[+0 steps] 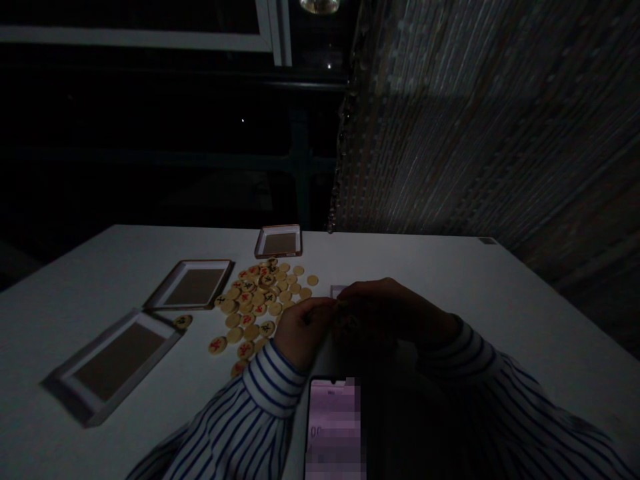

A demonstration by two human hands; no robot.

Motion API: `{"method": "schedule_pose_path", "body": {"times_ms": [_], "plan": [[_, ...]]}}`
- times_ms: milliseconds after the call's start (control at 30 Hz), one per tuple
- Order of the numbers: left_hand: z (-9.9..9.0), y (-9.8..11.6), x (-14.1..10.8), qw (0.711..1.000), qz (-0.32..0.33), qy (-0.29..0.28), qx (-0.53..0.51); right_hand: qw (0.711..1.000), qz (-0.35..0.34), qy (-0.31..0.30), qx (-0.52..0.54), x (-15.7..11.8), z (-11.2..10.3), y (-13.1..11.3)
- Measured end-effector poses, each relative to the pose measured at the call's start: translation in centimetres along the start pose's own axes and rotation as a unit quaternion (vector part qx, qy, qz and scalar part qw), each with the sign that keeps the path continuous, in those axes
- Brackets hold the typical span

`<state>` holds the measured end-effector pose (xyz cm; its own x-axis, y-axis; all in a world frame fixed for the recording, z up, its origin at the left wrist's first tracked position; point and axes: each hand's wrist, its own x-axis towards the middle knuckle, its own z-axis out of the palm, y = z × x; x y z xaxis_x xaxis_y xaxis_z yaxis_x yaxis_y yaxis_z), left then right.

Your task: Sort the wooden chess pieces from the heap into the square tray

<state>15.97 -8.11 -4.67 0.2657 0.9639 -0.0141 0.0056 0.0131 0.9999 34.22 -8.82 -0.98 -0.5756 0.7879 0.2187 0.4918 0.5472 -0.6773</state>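
Note:
Round wooden pieces (257, 300) with red or black characters lie in a heap on the white table (400, 257), left of centre. My left hand (305, 328) is just right of the heap, its fingers closed and their tips meeting those of my other hand. Dark in shadow, my right hand (395, 310) reaches in from the right with its fingers bent. Whatever lies between the fingertips is too small and dim to make out. Behind the hands, part of a pale box edge (336, 291) shows. Some round pieces appear faintly in the shadow under my right hand.
A lit phone (333, 427) lies near my forearms. Two shallow open trays (150, 308) (113, 400) are on the left, with a lone piece (183, 322) beside them. Another small tray (279, 227) stands at the back. A bead curtain (425, 133) hangs beyond the table.

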Motion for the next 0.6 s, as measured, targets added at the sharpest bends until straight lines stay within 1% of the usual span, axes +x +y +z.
{"method": "schedule_pose_path", "body": {"times_ms": [100, 267, 467, 600], "plan": [[-0.1, -0.1, 0.0, 1.000, -0.005, 0.005, 0.022, 1.000, 0.001, -0.009, -0.011, -0.1, 0.0, 0.1], [-0.2, -0.1, 0.0, 0.999, -0.006, 0.009, 0.030, 0.996, -0.032, 0.024, -0.084, 0.0, 0.2, 0.0], [-0.1, 0.0, 0.0, 0.999, 0.009, 0.010, 0.029, 0.980, -0.012, 0.023, -0.195, 0.7, 0.2, -1.5], [0.0, 0.0, 0.0, 1.000, -0.007, 0.001, 0.016, 0.972, 0.002, -0.001, -0.237, 1.0, 0.1, -1.6]]}}
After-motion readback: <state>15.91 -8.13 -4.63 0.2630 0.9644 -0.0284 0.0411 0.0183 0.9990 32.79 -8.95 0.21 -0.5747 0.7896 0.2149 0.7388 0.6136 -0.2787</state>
